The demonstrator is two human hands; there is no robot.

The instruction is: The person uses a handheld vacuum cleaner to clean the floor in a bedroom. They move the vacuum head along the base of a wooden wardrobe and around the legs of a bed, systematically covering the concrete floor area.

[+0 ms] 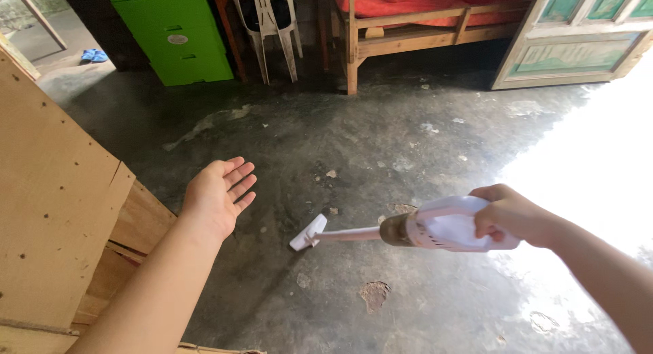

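**Handheld vacuum on concrete floor**

Item: white stick vacuum, held by right hand, fingers wrapped round the handle. Nozzle head set on concrete floor, approx. centre. Left hand left of vacuum, spread wide, palm up, nothing held. Plywood boards further left. Green cabinet, wooden bed frame beyond vacuum.

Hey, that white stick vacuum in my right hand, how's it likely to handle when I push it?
The stick vacuum is probably light: the right hand alone carries it. Its thin tube looks stiff. The small floor head may catch on the rough, patchy concrete floor.
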